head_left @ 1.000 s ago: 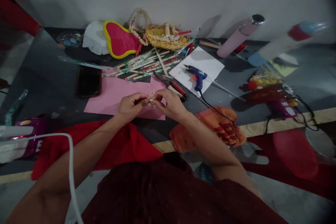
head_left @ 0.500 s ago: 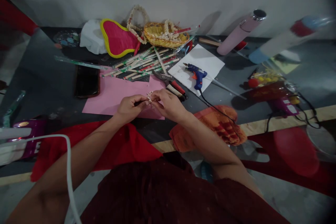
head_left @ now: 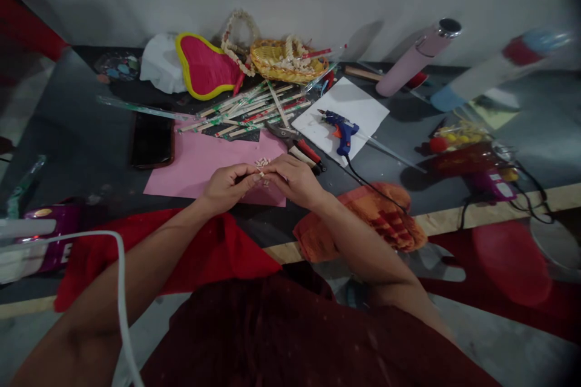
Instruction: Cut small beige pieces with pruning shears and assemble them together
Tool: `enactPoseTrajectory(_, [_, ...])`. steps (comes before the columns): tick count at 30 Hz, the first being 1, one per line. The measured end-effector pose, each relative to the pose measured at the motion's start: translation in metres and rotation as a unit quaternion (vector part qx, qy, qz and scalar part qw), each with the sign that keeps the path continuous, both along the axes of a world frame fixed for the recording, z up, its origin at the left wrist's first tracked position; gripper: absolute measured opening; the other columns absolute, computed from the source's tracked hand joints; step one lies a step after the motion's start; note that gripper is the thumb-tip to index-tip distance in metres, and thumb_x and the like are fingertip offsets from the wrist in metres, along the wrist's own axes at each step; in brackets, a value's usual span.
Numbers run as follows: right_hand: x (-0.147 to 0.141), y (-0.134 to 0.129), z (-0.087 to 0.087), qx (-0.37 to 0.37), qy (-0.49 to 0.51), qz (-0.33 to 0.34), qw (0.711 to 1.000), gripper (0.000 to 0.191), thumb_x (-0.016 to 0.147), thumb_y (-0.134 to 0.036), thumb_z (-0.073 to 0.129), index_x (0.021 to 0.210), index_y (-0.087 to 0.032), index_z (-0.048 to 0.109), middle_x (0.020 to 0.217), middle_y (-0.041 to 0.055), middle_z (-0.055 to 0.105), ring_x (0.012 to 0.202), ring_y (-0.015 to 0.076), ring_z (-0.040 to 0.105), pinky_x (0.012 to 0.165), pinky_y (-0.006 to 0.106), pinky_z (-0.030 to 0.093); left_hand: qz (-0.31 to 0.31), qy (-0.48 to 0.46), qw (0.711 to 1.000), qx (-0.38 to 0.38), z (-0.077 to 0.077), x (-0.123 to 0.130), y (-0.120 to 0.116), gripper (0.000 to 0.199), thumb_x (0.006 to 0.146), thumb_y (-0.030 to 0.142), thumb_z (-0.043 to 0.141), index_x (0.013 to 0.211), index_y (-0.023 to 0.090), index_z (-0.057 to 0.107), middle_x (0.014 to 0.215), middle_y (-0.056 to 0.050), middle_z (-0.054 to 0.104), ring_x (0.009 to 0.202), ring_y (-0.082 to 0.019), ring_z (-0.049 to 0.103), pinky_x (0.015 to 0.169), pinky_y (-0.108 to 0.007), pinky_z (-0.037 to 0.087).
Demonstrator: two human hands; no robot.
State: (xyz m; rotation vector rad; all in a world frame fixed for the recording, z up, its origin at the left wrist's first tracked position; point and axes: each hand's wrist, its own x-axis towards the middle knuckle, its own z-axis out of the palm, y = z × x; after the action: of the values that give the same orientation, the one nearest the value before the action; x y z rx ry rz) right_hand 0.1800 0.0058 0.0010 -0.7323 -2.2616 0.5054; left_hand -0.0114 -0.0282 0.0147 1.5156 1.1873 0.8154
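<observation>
Over the pink paper (head_left: 195, 169), my left hand (head_left: 229, 186) and my right hand (head_left: 296, 180) meet fingertip to fingertip. Both are closed in a pinch on a small pale stick piece (head_left: 261, 174), mostly covered by the fingers. Just beyond the fingertips lies a little pile of short pale pieces (head_left: 262, 162) on the paper. Pliers-like cutters (head_left: 303, 153) with red and pale handles rest behind my right hand. Several chopsticks in printed wrappers (head_left: 254, 110) are heaped behind the paper.
A blue glue gun (head_left: 342, 133) lies on a white sheet (head_left: 363, 103), its cord running over an orange towel (head_left: 376, 217). A phone (head_left: 152, 139) is at the left. Behind stand a wicker basket (head_left: 267, 66), a pink heart-like piece (head_left: 209, 66) and a pink bottle (head_left: 415, 63).
My right fingers have shifted slightly down and closer to the left fingertips, so the pile of short pieces shows more plainly. The other things lie as before.
</observation>
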Motion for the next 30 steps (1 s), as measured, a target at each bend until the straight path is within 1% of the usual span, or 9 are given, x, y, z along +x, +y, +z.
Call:
enactPoseTrajectory(7, [-0.001,0.000,0.000,-0.006,0.010,0.006,1.000,0.014,0.092,-0.025,0.050,0.094,-0.019,0.062,0.087,0.0063,0.067,0.085,0.0157,0.061,0.077,0.030,0.050,-0.002,0.010,1.000,0.015,-0.002,0.000,0.000,0.031,0.082,0.043,0.056,0.084,0.014,0.066,0.056,0.003,0.053,0.047,-0.006,0.040,0.044,-0.016,0.032])
enactPoseTrajectory(12, [0.000,0.000,0.000,-0.025,0.000,0.005,1.000,0.015,0.092,-0.025,0.049,0.095,-0.020,0.063,0.088,0.0064,0.067,0.086,0.0164,0.061,0.077,0.031,0.050,-0.005,0.023,0.999,0.022,-0.004,-0.001,0.000,0.030,0.083,0.042,0.055,0.086,0.014,0.066,0.059,0.002,0.057,0.048,-0.006,0.043,0.044,-0.016,0.033])
enactPoseTrajectory(15, [0.001,0.000,0.003,-0.043,0.011,0.013,0.999,0.013,0.090,-0.025,0.051,0.094,-0.020,0.063,0.087,0.0058,0.067,0.083,0.0155,0.061,0.076,0.030,0.049,-0.006,0.039,0.998,0.043,-0.007,-0.002,0.001,0.029,0.084,0.041,0.054,0.087,0.015,0.067,0.065,0.001,0.062,0.053,-0.007,0.049,0.049,-0.017,0.038])
enactPoseTrajectory(18, [0.001,-0.001,0.007,-0.079,0.019,0.028,0.996,0.012,0.088,-0.026,0.054,0.093,-0.019,0.063,0.085,0.0044,0.067,0.078,0.0137,0.061,0.072,0.027,0.048,-0.008,0.072,0.995,0.074,-0.011,-0.003,0.001,0.029,0.085,0.041,0.053,0.092,0.016,0.068,0.073,-0.001,0.067,0.061,-0.010,0.056,0.056,-0.018,0.042])
enactPoseTrajectory(22, [-0.001,-0.003,0.008,-0.117,0.017,0.008,0.993,0.012,0.087,-0.023,0.052,0.090,-0.018,0.063,0.080,0.0027,0.066,0.072,0.0117,0.058,0.066,0.024,0.044,-0.019,0.125,0.983,0.131,-0.012,-0.003,0.001,0.027,0.087,0.039,0.052,0.094,0.018,0.069,0.082,-0.001,0.071,0.071,-0.012,0.062,0.064,-0.019,0.046])
enactPoseTrajectory(25, [-0.003,-0.005,0.007,-0.160,0.024,-0.011,0.987,0.013,0.086,-0.025,0.052,0.088,-0.017,0.062,0.075,0.0009,0.063,0.065,0.0101,0.053,0.061,0.023,0.041,0.005,0.138,0.978,0.157,-0.012,-0.001,-0.001,0.026,0.086,0.037,0.053,0.095,0.019,0.069,0.085,-0.001,0.072,0.073,-0.012,0.064,0.066,-0.019,0.047])
enactPoseTrajectory(30, [-0.005,-0.006,0.007,-0.240,0.061,-0.052,0.967,0.017,0.086,-0.030,0.051,0.083,-0.016,0.060,0.069,-0.0018,0.059,0.057,0.0080,0.046,0.054,0.021,0.036,0.077,0.159,0.964,0.198,-0.015,0.000,-0.005,0.025,0.082,0.037,0.058,0.099,0.020,0.068,0.089,-0.001,0.073,0.069,-0.010,0.065,0.064,-0.018,0.049])
